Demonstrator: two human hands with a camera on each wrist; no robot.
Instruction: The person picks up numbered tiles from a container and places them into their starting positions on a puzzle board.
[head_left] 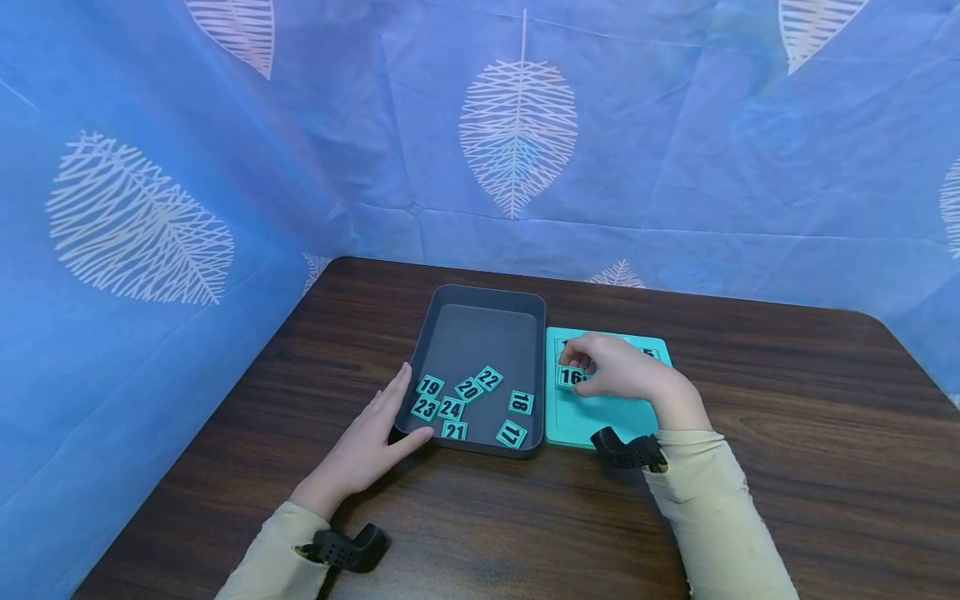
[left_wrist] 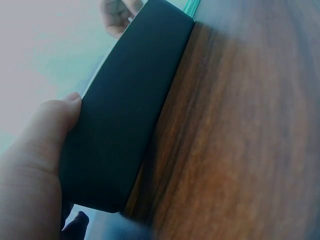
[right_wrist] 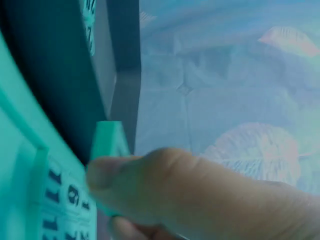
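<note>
Thumb and fingers of my right hand [head_left: 618, 367] pinch a teal number tile [head_left: 571, 377] marked 16 over the teal board [head_left: 592, 421]. In the right wrist view, the pinched tile [right_wrist: 108, 137] stands on edge near several number tiles [right_wrist: 62, 192] seated in the board; the hand covers most of them in the head view. My left hand [head_left: 367, 446] lies at the near left corner of the dark grey tray [head_left: 487, 300], fingers straight along its side. Its thumb [left_wrist: 65, 112] touches the near wall in the left wrist view.
Several loose number tiles, among them a tile marked 18 [head_left: 521, 402] and one marked 22 [head_left: 489, 378], lie scattered in the tray's near half. Tray and board sit side by side on a dark wooden table [head_left: 795, 417]. A blue leaf-patterned cloth [head_left: 645, 150] hangs behind.
</note>
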